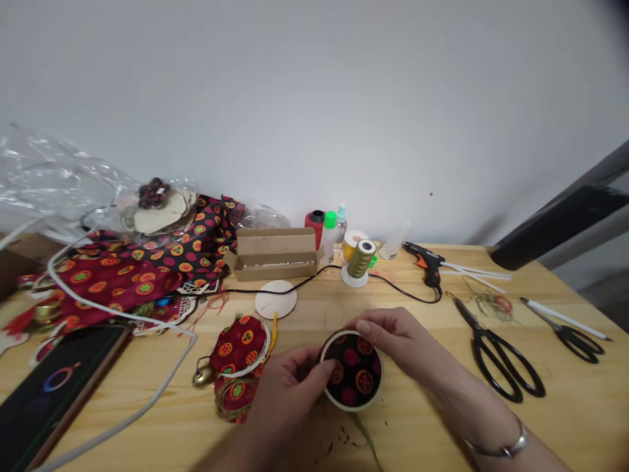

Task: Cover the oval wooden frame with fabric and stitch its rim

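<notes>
Between my two hands is a round disc with a pale rim and black fabric patterned in red and orange. My left hand grips its left edge, the thumb lying on the fabric. At the upper right edge, my right hand pinches the rim between thumb and fingers. A green cord trails from under the disc toward me. Beside my left hand lies a red patterned fabric piece with a white edge, a small brass bell and a coil of twine.
Large black scissors, smaller scissors and a glue gun lie to the right. Behind stand a thread spool, bottles and an open cardboard box. A phone, a white cable and patterned fabric occupy the left.
</notes>
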Motion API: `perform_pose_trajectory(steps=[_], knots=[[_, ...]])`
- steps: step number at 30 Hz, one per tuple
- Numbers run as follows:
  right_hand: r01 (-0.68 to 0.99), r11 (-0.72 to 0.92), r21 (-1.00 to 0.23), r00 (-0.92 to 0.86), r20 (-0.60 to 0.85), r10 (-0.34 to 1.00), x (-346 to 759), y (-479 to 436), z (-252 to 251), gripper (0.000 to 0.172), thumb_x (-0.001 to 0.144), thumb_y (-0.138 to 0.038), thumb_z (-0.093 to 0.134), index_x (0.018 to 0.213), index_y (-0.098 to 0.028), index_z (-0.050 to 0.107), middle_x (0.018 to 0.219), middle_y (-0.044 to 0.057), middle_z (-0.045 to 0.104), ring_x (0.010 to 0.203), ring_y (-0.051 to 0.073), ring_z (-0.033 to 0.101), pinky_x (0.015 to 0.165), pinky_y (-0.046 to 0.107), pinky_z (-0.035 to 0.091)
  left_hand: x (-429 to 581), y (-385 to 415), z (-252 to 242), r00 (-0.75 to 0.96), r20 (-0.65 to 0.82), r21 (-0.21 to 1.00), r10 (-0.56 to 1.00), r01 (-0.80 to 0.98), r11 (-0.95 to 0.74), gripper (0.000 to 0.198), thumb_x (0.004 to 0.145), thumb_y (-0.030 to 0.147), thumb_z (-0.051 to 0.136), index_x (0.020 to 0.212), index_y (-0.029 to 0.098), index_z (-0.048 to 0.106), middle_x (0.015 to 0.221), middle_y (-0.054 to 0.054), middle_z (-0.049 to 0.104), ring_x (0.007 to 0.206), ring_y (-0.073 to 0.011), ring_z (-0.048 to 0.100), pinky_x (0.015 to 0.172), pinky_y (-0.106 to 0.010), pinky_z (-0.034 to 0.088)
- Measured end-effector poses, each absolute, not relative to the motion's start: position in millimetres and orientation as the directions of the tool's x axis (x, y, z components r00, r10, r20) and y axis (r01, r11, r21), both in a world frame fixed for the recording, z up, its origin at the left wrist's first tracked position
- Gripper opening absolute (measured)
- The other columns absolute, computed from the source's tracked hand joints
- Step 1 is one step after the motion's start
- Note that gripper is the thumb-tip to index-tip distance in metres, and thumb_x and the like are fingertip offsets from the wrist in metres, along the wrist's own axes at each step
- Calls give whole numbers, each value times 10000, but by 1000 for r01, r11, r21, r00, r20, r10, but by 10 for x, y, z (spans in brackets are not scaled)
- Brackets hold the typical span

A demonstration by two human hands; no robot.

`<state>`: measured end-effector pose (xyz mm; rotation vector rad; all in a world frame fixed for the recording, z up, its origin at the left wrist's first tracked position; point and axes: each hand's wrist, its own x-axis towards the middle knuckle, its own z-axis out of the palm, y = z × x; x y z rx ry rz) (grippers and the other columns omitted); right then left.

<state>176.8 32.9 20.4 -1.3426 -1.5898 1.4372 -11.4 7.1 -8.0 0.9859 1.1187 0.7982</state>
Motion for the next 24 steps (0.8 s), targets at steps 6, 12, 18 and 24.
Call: perform_pose_trajectory(steps=[6, 12, 18, 24], knots=[[126, -235, -964, -260, -261, 930, 1767, 358, 104, 274, 719, -391, 663, 787, -127, 696, 650, 13, 634, 594, 104, 522, 574, 224, 405, -108, 69, -78, 223, -348, 932, 910, -25, 363, 200, 700, 302, 668, 829, 161, 728, 709, -25, 725, 644, -148, 610, 595, -203, 468], [82, -263, -961, -220, -275, 936, 1799, 348, 40, 245, 680, -360, 699, 712, -117, 694, 611, 16, 642, 564, 100, 536, 561, 228, 414, -96, 81, -79, 229, -355, 929, 906, -21, 369, 232, 694, 316, 669, 865, 173, 735, 723, -28, 730, 660, -160, 620, 608, -214, 479], [72, -260, -963, -165, -269, 949, 1784, 344, 42, 227, 642, -335, 724, 650, -113, 680, 568, 7, 630, 534, 94, 527, 532, 222, 410, -84, 94, -68, 218, -353, 932, 910, -4, 362, 232, 687, 316, 673, 860, 177, 739, 702, -20, 727, 651, -159, 619, 601, -211, 481], [76, -261, -962, -142, -270, 952, 1776, 344, 50, 240, 612, -335, 739, 613, -111, 656, 539, -5, 607, 503, 86, 505, 503, 216, 394, -98, 67, -86, 242, -340, 936, 909, -3, 351, 246, 709, 316, 664, 902, 179, 730, 736, -22, 734, 654, -145, 613, 592, -192, 470]])
